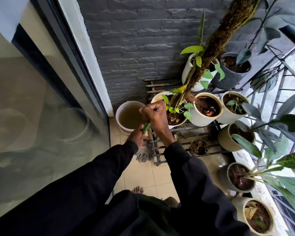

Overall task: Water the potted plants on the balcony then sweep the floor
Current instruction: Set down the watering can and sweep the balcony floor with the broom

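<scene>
Currently, left hand [137, 136] and right hand [153, 114] both clench the green mop handle [146, 127], mop head [144, 153] on the near floor [140, 176] against the rack [160, 145]; hazard: strands snagging, or a swing tipping the full bucket [121, 128] beyond.

A dark brick wall [134, 40] meets a glass sliding door [41, 103] in the corner; a metal railing [293, 36] runs along the right.
</scene>
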